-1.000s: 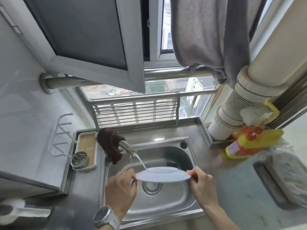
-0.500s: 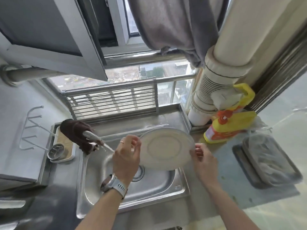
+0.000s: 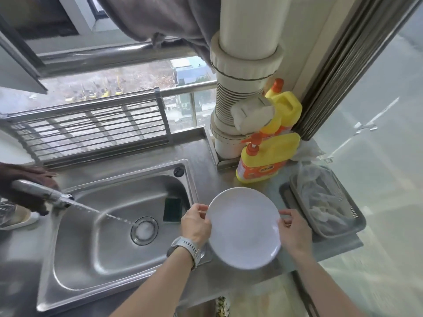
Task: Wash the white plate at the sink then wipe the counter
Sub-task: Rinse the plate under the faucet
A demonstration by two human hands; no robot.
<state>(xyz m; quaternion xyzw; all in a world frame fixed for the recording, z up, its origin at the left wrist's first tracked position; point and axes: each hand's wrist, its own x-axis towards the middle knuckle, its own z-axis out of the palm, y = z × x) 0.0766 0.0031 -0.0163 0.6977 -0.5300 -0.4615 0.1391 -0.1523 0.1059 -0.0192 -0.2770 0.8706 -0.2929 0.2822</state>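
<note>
Head view: the white plate [image 3: 243,227] is gripped at opposite rim edges, left hand [image 3: 196,223] closed on its left side, right hand [image 3: 294,227] closed on its right. It sits between the two hands, equally near both, over the steel tabletop [image 3: 215,177] just right of the sink [image 3: 109,223], not over the basin. A round plate has no long axis; its face looks up toward the camera, perhaps slightly tilted, though motion blur makes that hard to judge. The faucet [image 3: 41,194] is running well to the left, its stream landing at the drain.
</note>
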